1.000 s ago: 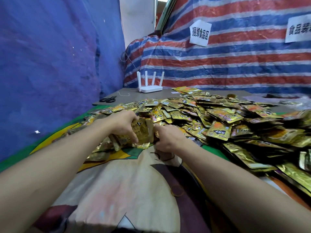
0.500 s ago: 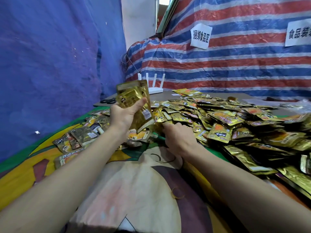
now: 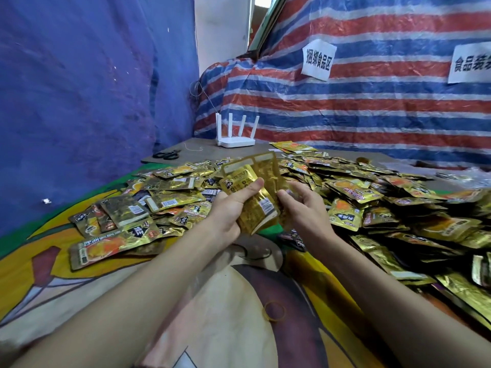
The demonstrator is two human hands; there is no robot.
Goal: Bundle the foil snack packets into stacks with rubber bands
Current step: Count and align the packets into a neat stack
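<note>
A small stack of gold foil packets (image 3: pixel 255 192) stands nearly upright in the middle of the view, lifted clear of the cloth, its printed backs and a white barcode label facing the camera. The left hand (image 3: pixel 229 208) is closed around the stack's lower half from the nine o'clock side, thumb pressed across the front packet and fingers wrapped behind. The right hand (image 3: pixel 303 205) sits at the stack's three o'clock edge, half curled, its fingertips (image 3: pixel 283 193) touching the packets' right side; whether it pinches a packet or only steadies the edge I cannot tell.

At six o'clock from the stack, well below the hands and between the two forearms, a yellow rubber band (image 3: pixel 274 311) lies flat and loose on the patterned cloth (image 3: pixel 225 314) that covers the near work surface.

Loose packets (image 3: pixel 372 197) spread in a deep heap from twelve o'clock round to four o'clock of the hands, overlapping at all angles. A thinner scatter lies at nine o'clock, with one long packet (image 3: pixel 111 245) nearest the camera at eight o'clock.

Beyond the heap, at twelve o'clock, a white router (image 3: pixel 236 136) with four raised antennas stands on a bare brown board (image 3: pixel 194 152); black scissors (image 3: pixel 167 154) lie at its left end, towards eleven o'clock. A blue tarpaulin (image 3: pixel 79 88) hangs at the left, a striped red, blue and white one (image 3: pixel 372 107) behind, bearing two white paper signs (image 3: pixel 317 59).
</note>
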